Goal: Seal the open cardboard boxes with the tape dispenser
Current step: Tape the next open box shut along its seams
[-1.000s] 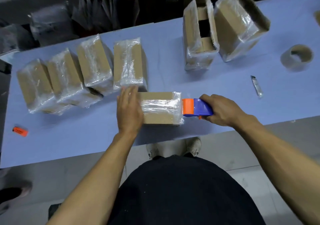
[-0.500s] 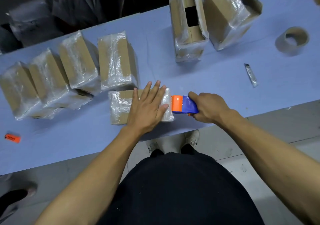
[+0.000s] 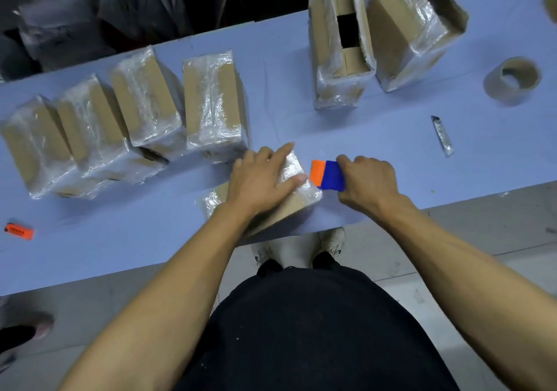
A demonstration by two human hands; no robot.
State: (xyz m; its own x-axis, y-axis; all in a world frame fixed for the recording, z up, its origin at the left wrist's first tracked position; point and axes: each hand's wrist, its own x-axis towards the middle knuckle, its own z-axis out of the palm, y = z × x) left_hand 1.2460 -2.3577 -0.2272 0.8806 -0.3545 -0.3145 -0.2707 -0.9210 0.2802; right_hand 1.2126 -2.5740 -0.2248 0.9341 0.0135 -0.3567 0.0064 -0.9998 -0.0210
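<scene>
A small cardboard box [image 3: 294,203] wrapped in clear tape lies near the table's front edge, turned at an angle. My left hand [image 3: 260,179] rests flat on top of it, fingers spread and straight. My right hand [image 3: 366,179] grips the blue and orange tape dispenser [image 3: 327,175], which sits just right of the box's far corner. Two open boxes stand at the back right: one [image 3: 340,47] with its flaps up and a dark gap, the other [image 3: 410,26] tipped on its side.
Several taped boxes [image 3: 211,101] stand in a row at the left. A spare tape roll [image 3: 512,81] and a small utility knife [image 3: 442,136] lie at the right. An orange item [image 3: 19,231] lies at the front left. The table edge [image 3: 452,200] runs close to my body.
My left hand slid from the box's left end onto its top, and the box has turned clockwise at an angle. The dispenser has stayed at the box's right end.
</scene>
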